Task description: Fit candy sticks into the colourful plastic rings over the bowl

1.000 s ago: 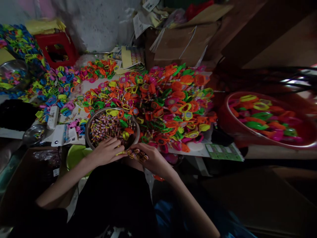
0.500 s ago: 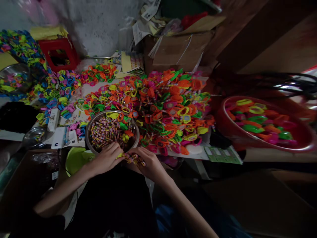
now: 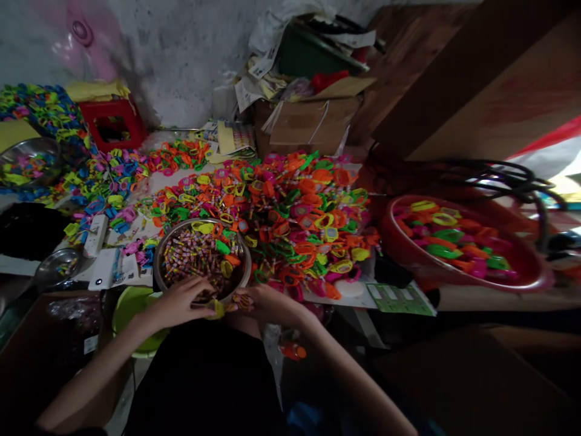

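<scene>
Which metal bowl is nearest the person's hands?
The large bowl of striped pieces, by the left hand and right hand; the small bowl and far-left bowl sit farther left.

- It looks like a small workshop: a white worktable [image 3: 167, 178] is heaped with masses of similar bright plastic pieces [image 3: 313, 224].
- A metal bowl [image 3: 157, 266] of small striped pieces [image 3: 188, 254] sits at the near edge.
- A red tub [image 3: 408, 266] beyond the right end holds more bright plastic.
- Along the far edge are a worn cardboard box [image 3: 299, 124] and papers [image 3: 229, 139], before a bare, stained wall [image 3: 181, 54].
</scene>
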A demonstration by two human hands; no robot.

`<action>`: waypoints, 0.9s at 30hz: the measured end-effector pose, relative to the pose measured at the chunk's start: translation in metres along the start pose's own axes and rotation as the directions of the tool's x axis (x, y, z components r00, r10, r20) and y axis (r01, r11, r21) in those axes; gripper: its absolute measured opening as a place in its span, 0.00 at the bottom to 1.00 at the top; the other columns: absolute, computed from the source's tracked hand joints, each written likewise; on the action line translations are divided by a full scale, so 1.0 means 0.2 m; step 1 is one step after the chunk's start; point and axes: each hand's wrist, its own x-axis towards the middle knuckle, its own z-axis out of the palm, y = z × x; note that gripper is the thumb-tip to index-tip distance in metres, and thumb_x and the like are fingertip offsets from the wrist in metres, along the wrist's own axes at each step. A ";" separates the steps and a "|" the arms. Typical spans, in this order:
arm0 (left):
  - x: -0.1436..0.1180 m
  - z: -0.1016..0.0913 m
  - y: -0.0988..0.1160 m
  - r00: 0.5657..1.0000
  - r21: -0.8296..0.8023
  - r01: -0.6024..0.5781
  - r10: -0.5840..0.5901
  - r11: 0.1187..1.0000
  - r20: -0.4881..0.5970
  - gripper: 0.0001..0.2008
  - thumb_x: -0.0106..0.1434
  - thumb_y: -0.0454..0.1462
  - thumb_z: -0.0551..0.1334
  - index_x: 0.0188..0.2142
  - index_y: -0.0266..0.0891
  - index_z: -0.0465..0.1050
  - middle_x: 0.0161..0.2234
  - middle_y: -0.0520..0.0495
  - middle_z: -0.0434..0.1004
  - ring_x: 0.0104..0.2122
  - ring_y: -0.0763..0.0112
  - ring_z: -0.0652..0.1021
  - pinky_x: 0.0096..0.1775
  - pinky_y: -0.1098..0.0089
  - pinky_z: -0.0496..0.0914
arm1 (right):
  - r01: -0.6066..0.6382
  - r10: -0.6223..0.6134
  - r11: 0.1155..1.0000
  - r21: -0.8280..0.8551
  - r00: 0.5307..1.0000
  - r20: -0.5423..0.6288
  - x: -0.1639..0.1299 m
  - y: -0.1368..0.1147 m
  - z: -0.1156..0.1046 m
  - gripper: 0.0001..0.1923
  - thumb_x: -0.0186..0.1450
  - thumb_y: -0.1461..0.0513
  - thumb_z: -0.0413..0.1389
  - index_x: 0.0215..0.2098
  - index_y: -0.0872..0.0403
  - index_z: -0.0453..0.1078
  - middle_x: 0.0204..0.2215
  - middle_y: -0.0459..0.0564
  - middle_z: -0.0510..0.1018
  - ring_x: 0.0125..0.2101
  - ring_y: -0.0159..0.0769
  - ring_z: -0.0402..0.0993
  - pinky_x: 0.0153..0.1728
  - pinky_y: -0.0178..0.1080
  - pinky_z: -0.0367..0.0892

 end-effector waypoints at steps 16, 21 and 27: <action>-0.10 -0.02 -0.15 0.987 -0.077 0.149 -0.153 0.986 -0.048 0.13 0.69 0.45 0.51 0.44 0.42 0.67 0.44 0.48 0.72 0.47 0.67 0.73 0.50 0.66 0.66 | -0.141 0.148 0.986 0.087 0.506 -0.850 0.13 0.25 -0.55 0.14 0.56 0.52 0.55 0.24 0.55 0.64 0.17 0.42 0.62 0.21 0.27 0.55 0.24 0.32 0.56; 0.04 0.05 -0.25 0.988 -0.064 0.123 -0.129 0.990 -0.085 0.12 0.68 0.44 0.51 0.43 0.42 0.68 0.43 0.48 0.73 0.46 0.66 0.73 0.49 0.66 0.66 | -0.175 0.244 0.969 0.172 0.760 -0.602 0.07 0.23 -0.21 0.18 0.56 0.54 0.56 0.41 0.56 0.70 0.31 0.50 0.76 0.30 0.34 0.71 0.31 0.33 0.64; 0.35 0.17 -0.45 0.948 -0.028 0.175 -0.176 0.984 -0.265 0.10 0.66 0.40 0.54 0.44 0.39 0.66 0.44 0.44 0.71 0.48 0.63 0.72 0.50 0.63 0.66 | -0.191 0.248 0.961 0.202 0.917 -0.313 -0.02 0.13 -0.01 0.18 0.61 0.54 0.55 0.44 0.58 0.70 0.34 0.52 0.77 0.34 0.36 0.74 0.34 0.33 0.65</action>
